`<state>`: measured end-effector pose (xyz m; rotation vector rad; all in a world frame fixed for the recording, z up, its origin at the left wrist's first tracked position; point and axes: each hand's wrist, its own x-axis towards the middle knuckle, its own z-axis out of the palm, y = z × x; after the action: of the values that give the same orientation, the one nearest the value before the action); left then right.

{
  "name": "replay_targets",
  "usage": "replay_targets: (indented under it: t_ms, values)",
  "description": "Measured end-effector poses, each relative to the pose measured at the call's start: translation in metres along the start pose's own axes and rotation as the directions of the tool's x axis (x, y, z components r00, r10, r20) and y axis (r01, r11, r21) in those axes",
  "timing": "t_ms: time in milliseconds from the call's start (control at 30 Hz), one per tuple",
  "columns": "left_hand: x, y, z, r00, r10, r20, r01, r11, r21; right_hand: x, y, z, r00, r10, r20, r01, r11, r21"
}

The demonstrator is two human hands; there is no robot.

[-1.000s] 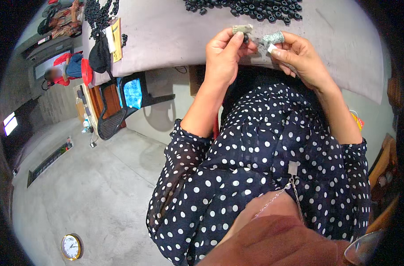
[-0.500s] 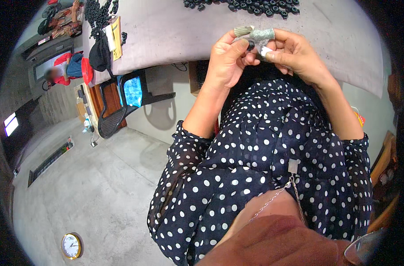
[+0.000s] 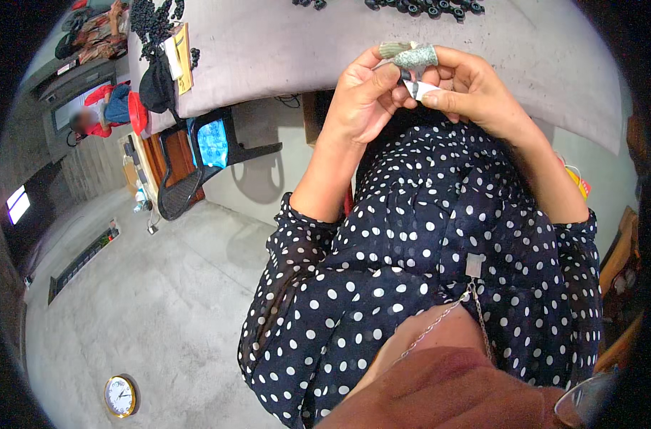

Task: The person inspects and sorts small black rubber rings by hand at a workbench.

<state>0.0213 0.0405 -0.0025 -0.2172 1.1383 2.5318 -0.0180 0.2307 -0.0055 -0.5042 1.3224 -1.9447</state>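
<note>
Both my hands are raised close together at the near edge of the table. My left hand [image 3: 361, 93] pinches a small black part [image 3: 405, 74] between thumb and forefinger; fingers hide most of it. A striped green cover [image 3: 395, 49] wraps its forefinger. My right hand [image 3: 479, 89] grips a small flat white piece [image 3: 421, 91] between thumb and fingers, its narrow end touching or nearly touching the black part. What kind of piece it is I cannot tell. A speckled green cover [image 3: 415, 56] sits on the right forefinger.
Several round black parts [image 3: 432, 10] lie at the table's [image 3: 268, 50] far side. At the left are a heap of small black pieces [image 3: 150, 28], a yellow pad [image 3: 184, 61], a black bag [image 3: 159, 86] and a black chair [image 3: 179, 196]. Another person [image 3: 114, 107] sits farther left.
The white piece has turned and moved left toward the black part, and more of it shows. The right forefinger has come nearer the left one. The view has shifted slightly.
</note>
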Motion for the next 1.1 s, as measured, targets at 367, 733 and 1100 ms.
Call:
replay_targets:
  t_ms: [367, 733, 1100]
  values:
    - [0.004, -0.004, -0.007, 0.998, 0.023, 0.057, -0.022, 1.000, -0.011, -0.001, -0.005, -0.001, 0.999, 0.004, 0.041, -0.005, 1.000, 0.022]
    - [0.002, 0.000, -0.005, 0.999, -0.002, 0.032, 0.001, 1.000, 0.017, 0.000, -0.002, 0.000, 1.000, -0.008, 0.008, 0.009, 1.000, -0.027]
    - [0.005, 0.002, -0.006, 0.998, 0.015, 0.065, -0.022, 0.993, 0.112, 0.001, 0.000, -0.005, 0.998, 0.054, 0.024, -0.054, 0.999, 0.002]
